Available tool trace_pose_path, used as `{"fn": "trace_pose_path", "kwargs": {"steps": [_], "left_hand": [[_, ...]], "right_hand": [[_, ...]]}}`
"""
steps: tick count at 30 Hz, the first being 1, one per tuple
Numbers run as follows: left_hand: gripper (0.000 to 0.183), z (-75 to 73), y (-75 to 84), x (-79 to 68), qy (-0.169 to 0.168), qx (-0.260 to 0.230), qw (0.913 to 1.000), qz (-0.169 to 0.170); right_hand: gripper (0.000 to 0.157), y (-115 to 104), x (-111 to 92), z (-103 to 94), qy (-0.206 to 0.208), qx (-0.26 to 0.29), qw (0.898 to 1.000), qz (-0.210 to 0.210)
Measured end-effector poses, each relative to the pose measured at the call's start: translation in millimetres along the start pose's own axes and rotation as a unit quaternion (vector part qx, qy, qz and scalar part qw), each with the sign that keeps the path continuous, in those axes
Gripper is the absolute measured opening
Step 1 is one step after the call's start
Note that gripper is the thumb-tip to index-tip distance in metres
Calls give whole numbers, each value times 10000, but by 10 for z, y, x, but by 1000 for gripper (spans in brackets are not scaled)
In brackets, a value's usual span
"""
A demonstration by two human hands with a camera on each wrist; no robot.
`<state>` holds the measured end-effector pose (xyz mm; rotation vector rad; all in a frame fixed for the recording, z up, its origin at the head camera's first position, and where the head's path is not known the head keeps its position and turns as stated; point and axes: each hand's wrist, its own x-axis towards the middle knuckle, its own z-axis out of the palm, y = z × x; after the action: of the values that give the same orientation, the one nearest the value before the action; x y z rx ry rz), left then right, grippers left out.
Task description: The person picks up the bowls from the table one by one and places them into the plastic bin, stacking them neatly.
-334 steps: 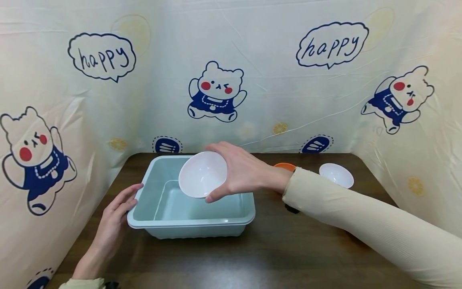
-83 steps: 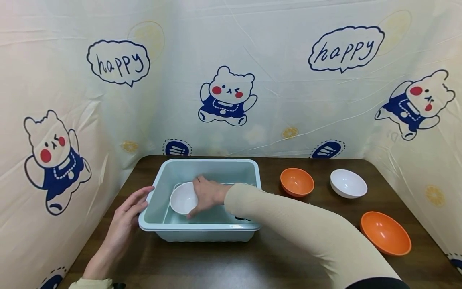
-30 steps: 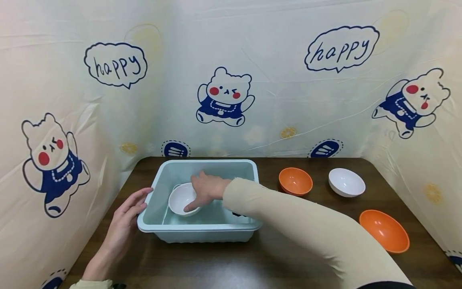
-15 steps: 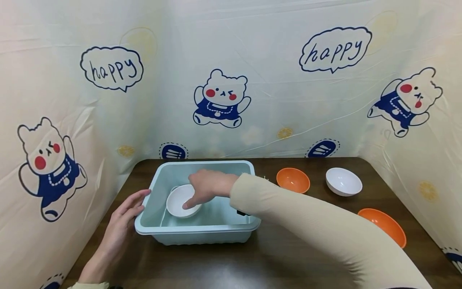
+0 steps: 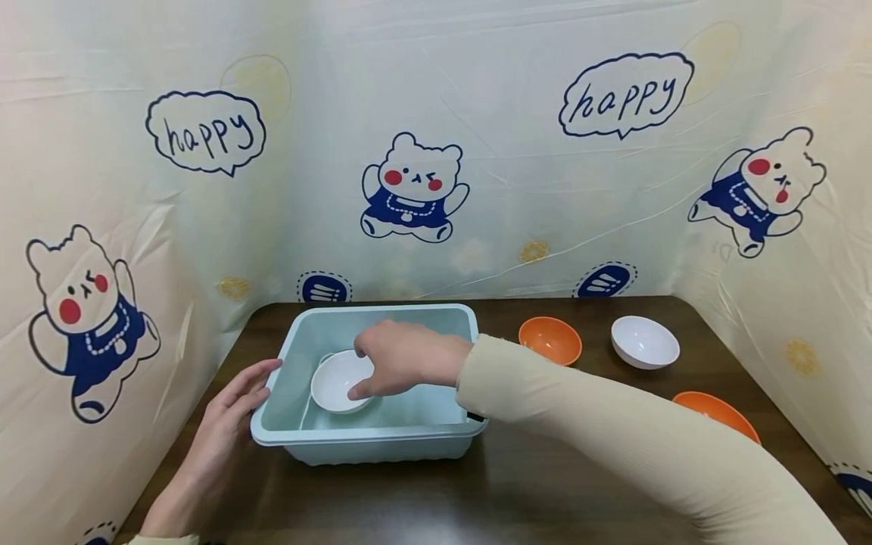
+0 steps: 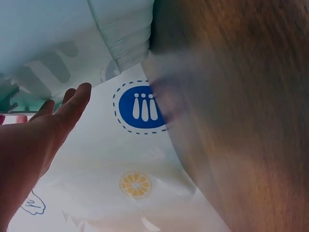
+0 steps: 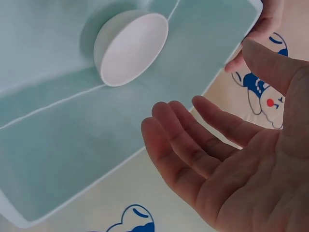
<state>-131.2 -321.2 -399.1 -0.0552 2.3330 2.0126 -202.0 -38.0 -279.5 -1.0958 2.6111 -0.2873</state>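
A white bowl (image 5: 338, 384) rests on the floor of a pale blue-green plastic tub (image 5: 368, 446), toward its left side. Above the bowl's right edge hovers my right hand (image 5: 409, 354), fingers loosely bent and thumb apart. The right wrist view shows that same hand (image 7: 217, 159) holding nothing, with a gap between its fingertips and the white bowl (image 7: 133, 48). My left hand (image 5: 221, 420) touches the tub's left rim from outside. In the left wrist view its extended fingers (image 6: 72, 106) lie against the tub's outer side, just beneath the rim.
Right of the tub on the dark wooden table (image 5: 381, 503) stand an orange bowl (image 5: 550, 341) and another white bowl (image 5: 644, 343). Nearer, a second orange bowl (image 5: 718, 412) is partly covered by my right sleeve (image 5: 613, 412). A printed curtain (image 5: 511, 182) surrounds the table's back and sides.
Earlier my right hand held the white bowl above the tub, then lowered it inside. Now it has let go and risen off slightly to the right. The left hand stays at the rim.
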Motion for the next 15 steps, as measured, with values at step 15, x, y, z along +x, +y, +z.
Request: {"fn": "trace_pose_path", "kwargs": {"steps": [15], "left_hand": [[54, -14, -6, 5, -69, 75, 9997, -206]], "right_hand": [[45, -36, -323, 26, 595, -223, 9975, -323]]}}
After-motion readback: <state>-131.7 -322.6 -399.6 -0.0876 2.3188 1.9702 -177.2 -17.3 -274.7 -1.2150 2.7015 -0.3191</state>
